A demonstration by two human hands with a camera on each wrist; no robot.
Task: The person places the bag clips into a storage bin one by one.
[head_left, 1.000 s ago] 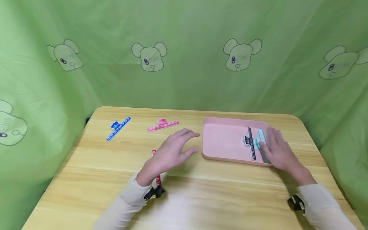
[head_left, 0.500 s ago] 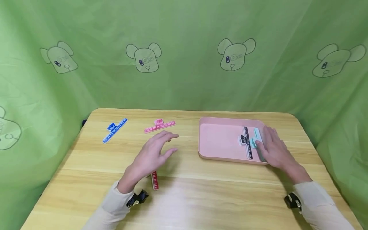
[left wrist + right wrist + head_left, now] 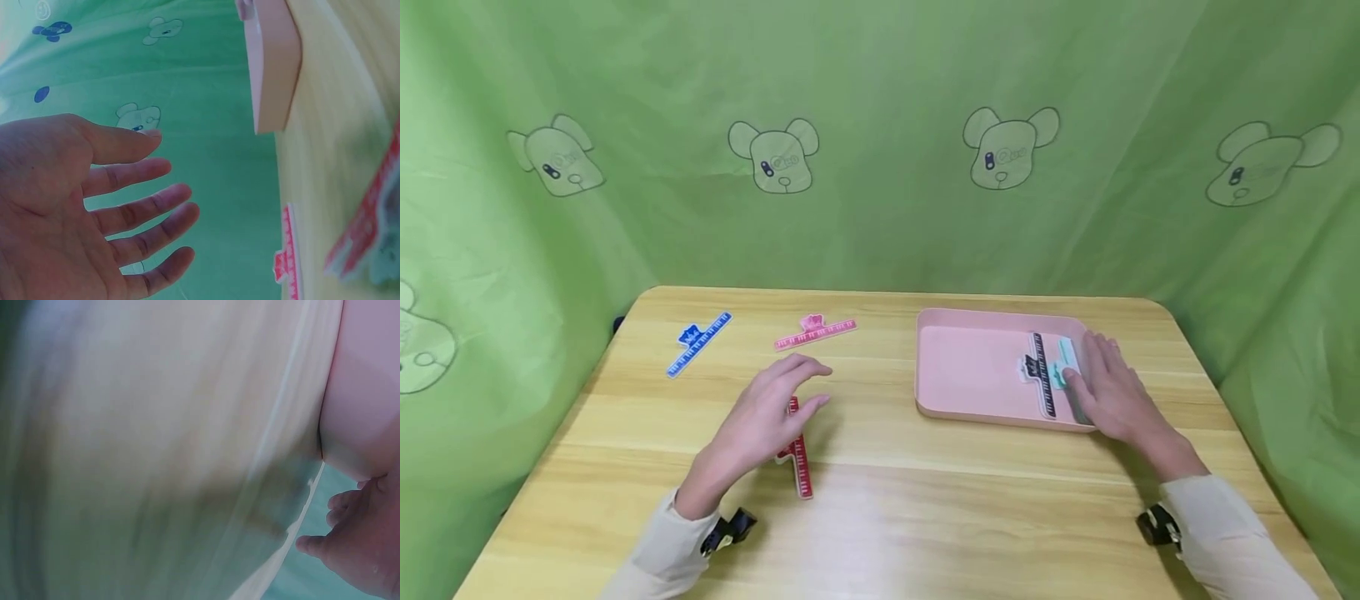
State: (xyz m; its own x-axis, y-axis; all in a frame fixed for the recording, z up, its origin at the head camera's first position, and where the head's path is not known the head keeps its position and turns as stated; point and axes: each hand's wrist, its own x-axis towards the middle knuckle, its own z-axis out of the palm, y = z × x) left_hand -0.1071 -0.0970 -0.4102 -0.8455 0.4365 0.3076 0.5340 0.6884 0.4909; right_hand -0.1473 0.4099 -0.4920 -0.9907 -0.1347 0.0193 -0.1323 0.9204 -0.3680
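My left hand (image 3: 758, 421) hovers above a red piano-key clip (image 3: 802, 473), thumb and fingers spread around a gap and holding nothing. Its relaxed, parted fingers show in the left wrist view, where the red clip (image 3: 362, 234) appears at the right edge. My right hand (image 3: 1116, 398) rests over the right rim of a pink tray (image 3: 962, 367), fingers fairly straight along the rim and thumb reaching inside. In the tray lie a black piano-key clip (image 3: 1043, 383) and a white-and-teal clip (image 3: 1067, 348), the latter partly hidden by that thumb.
A blue piano-key clip (image 3: 700, 343) lies at the far left of the wooden table (image 3: 925, 500). A pink piano-key clip (image 3: 817, 334) lies left of the tray, near the back edge. A green curtain (image 3: 880, 233) hangs behind the table.
My left hand has moved left and away from the tray, over the red clip, uncovering part of it. The right hand stays on the tray rim; the view has shifted slightly.
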